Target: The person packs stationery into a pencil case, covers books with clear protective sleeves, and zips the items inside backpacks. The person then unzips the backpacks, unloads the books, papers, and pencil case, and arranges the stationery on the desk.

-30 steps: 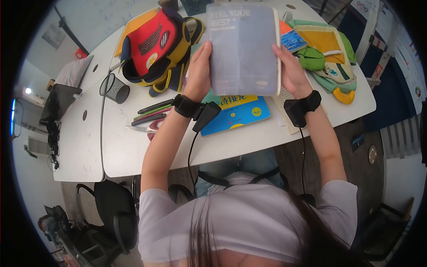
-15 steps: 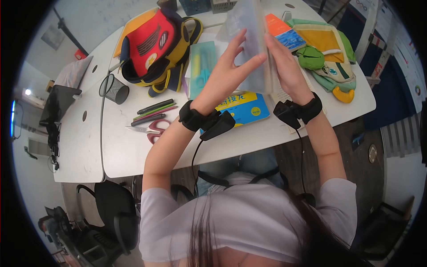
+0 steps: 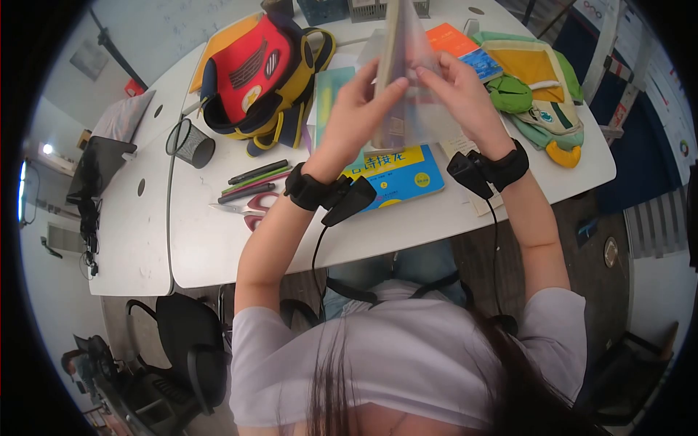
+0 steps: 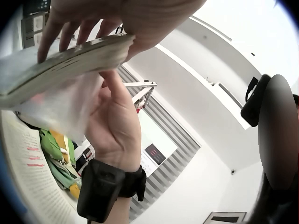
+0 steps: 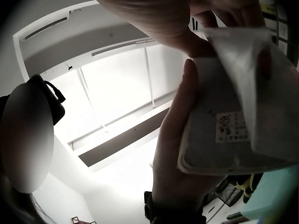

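Note:
A thick notebook (image 3: 391, 51) in a translucent plastic cover is held up on edge over the table. My left hand (image 3: 349, 120) grips it, thumb along one face and fingers round the other. With thumb and fingers my right hand (image 3: 469, 98) pinches the loose plastic cover (image 3: 425, 120), drawn away from the notebook. The right wrist view shows this cover lifted off a grey face with a white sticker (image 5: 231, 127). Below the hands lies a blue and yellow book (image 3: 407, 185). Beside my left hand is a teal case (image 3: 331, 83).
To the left sit a red and yellow backpack (image 3: 251, 73), a mesh pen cup (image 3: 195, 149), several pens (image 3: 254, 178) and scissors (image 3: 254, 207). On the right are a green and yellow bag (image 3: 545, 109) and an orange and blue book (image 3: 465, 51). Printed pages (image 4: 28, 154) lie under my right hand.
The notebook has turned from facing me flat to edge-on. My left hand has moved from its side to grip it, and my right hand now pinches the plastic cover away from it.

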Demonstrator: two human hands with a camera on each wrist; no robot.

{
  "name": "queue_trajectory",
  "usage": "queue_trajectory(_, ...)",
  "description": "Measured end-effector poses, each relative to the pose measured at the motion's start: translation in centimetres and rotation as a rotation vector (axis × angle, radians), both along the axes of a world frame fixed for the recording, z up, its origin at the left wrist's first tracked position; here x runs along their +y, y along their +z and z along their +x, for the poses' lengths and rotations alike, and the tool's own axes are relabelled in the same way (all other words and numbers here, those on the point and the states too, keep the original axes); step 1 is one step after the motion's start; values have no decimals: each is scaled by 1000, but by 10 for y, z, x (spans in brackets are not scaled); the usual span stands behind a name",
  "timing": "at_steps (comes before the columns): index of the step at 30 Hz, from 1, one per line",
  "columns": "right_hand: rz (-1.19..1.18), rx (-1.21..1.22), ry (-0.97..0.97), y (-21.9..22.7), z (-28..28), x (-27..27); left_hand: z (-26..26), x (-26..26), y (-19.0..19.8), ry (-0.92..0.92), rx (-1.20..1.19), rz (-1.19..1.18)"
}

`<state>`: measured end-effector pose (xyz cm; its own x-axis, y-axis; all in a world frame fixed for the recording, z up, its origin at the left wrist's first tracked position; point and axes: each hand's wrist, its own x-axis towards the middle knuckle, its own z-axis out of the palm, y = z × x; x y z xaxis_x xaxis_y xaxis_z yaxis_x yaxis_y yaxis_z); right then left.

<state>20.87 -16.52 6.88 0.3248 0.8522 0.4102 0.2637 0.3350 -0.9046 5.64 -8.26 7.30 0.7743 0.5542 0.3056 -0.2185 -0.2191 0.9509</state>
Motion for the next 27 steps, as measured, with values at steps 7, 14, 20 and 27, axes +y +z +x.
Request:
queue_trajectory(7,-31,245,-15,-14,9,11,-7,30,-10,77,-27,-201)
queue_trajectory(14,45,-219,-82,-10,7,15,-7,31,-10,89,-29,-203)
queue_trajectory(20,-69,-131,-145,0,-8,14,-4,25,-12,81,-42,-222)
queue_trajectory(27,-60,-48,-120,7,-3,4,-6,25,-13,98,-14,-155)
